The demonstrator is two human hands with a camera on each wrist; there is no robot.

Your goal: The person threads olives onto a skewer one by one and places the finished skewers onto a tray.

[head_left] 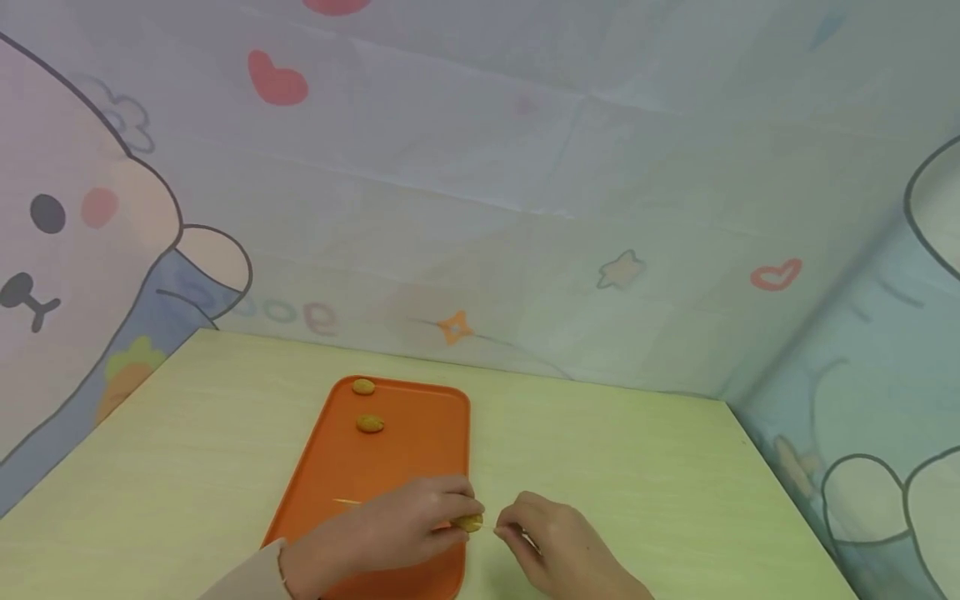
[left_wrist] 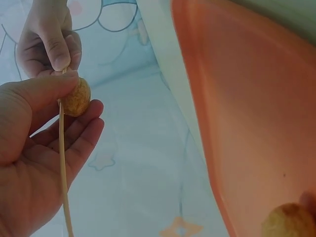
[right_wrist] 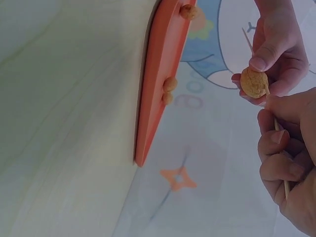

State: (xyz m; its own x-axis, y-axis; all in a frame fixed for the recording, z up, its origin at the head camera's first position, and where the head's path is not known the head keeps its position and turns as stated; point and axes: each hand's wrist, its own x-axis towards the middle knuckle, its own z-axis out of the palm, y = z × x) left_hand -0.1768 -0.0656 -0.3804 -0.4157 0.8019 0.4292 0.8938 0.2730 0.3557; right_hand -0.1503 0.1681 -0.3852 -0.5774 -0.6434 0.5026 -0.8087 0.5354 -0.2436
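Note:
My left hand (head_left: 416, 517) pinches a golden-brown, wrinkled ball (right_wrist: 254, 82) between thumb and fingers, over the right edge of the orange tray (head_left: 408, 450). A thin wooden skewer (left_wrist: 62, 158) runs along the ball and beneath the left thumb. One end of it sticks out past the left hand, above the palm in the left wrist view. On the other side my right hand (head_left: 558, 542) grips the skewer with curled fingers, close beside the ball. Where exactly the skewer meets the ball, I cannot tell; the left thumb partly hides that spot.
Two similar golden-brown balls lie on the tray's far part, one (head_left: 363, 387) near the corner and another (head_left: 370, 423) closer. A further ball (right_wrist: 188, 12) shows on the tray in the right wrist view. The pale table (head_left: 637, 467) meets a cartoon-printed wall covering (head_left: 480, 208).

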